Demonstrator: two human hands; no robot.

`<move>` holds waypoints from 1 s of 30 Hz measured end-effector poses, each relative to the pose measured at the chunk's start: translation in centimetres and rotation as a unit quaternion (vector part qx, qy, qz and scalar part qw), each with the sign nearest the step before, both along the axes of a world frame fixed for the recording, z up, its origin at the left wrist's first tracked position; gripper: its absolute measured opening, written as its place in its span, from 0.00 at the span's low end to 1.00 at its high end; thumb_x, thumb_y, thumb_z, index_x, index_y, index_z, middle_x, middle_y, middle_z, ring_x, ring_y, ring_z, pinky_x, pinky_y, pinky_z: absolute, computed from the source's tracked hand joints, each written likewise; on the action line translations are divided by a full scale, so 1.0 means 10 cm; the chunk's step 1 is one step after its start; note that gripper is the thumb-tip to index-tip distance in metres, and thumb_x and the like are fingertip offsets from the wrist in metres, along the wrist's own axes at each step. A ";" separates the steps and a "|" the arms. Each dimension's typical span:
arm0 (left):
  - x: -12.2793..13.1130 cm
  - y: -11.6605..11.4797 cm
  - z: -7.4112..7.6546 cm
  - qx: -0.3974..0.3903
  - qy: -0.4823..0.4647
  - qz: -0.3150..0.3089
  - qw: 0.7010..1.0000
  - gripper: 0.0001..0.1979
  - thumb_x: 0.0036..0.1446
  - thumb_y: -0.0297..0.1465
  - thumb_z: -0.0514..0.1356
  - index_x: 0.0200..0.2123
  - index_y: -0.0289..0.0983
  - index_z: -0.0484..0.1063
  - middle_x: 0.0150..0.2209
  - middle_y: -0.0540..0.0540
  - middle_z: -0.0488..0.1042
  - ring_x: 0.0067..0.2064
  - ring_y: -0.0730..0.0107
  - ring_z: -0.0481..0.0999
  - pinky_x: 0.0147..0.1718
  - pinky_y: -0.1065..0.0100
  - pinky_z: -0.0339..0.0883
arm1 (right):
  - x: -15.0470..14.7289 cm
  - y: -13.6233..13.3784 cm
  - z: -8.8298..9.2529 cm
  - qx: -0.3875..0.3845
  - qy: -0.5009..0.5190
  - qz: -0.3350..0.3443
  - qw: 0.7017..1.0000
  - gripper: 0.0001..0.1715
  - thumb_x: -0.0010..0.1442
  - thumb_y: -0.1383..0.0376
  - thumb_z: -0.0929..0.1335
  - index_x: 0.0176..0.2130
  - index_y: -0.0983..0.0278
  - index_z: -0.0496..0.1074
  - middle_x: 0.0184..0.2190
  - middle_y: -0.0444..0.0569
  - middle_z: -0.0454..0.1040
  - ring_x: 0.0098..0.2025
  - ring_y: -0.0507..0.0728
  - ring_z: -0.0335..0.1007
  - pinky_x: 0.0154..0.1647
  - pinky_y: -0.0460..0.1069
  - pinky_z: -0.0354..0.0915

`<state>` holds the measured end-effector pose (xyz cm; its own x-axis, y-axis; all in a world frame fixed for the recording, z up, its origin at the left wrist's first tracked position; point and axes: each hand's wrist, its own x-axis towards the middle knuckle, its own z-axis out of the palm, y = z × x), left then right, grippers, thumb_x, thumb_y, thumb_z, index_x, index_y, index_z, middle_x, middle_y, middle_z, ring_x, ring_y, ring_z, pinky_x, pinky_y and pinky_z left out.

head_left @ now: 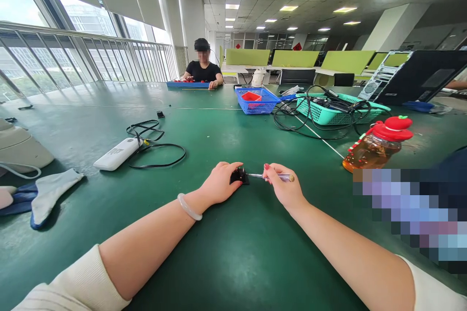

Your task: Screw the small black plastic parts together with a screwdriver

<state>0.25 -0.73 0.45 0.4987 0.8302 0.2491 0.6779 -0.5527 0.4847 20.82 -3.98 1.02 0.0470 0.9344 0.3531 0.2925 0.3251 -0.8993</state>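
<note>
My left hand (221, 182) is closed around a small black part (240, 175), holding it low at the green tabletop. What the part is cannot be made out, as the fingers cover some of it. In my right hand (284, 187) is a screwdriver (285, 177) with a clear handle, gripped between thumb and fingers. Its metal shaft lies nearly level and points left, with the tip at the black part.
To the left lie a white power bank (117, 154) with a looped black cable and a glove (54, 194). Further off stand a blue basket (257, 106) and a green basket (321, 115) with cables. A red-lidded bottle (375, 148) is at right. Across the table sits a person (203, 65).
</note>
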 end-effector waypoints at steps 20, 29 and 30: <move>0.00 0.00 0.00 -0.014 -0.002 -0.002 1.000 0.22 0.55 0.34 0.62 0.54 0.40 0.69 0.51 0.43 0.76 0.54 0.53 0.71 0.54 0.54 0.68 | -0.04 -0.19 0.14 0.262 -0.164 0.034 0.951 0.22 0.65 0.60 0.61 0.21 0.59 0.64 0.17 0.41 0.67 0.22 0.52 0.60 0.46 0.56 0.61; 0.01 -0.01 0.01 -0.011 -0.009 -0.006 1.000 0.20 0.54 0.33 0.62 0.51 0.41 0.70 0.50 0.44 0.76 0.53 0.54 0.72 0.53 0.54 0.68 | -0.08 -0.22 0.14 0.329 -0.267 0.103 0.900 0.13 0.61 0.63 0.65 0.25 0.59 0.67 0.19 0.40 0.66 0.24 0.51 0.61 0.46 0.55 0.58; 0.01 -0.01 0.02 -0.011 -0.009 -0.005 1.000 0.19 0.54 0.32 0.62 0.51 0.41 0.70 0.50 0.44 0.76 0.53 0.54 0.72 0.53 0.54 0.69 | -0.08 -0.21 0.13 0.321 -0.264 0.098 0.904 0.13 0.62 0.63 0.64 0.25 0.59 0.67 0.19 0.40 0.67 0.24 0.52 0.62 0.46 0.55 0.58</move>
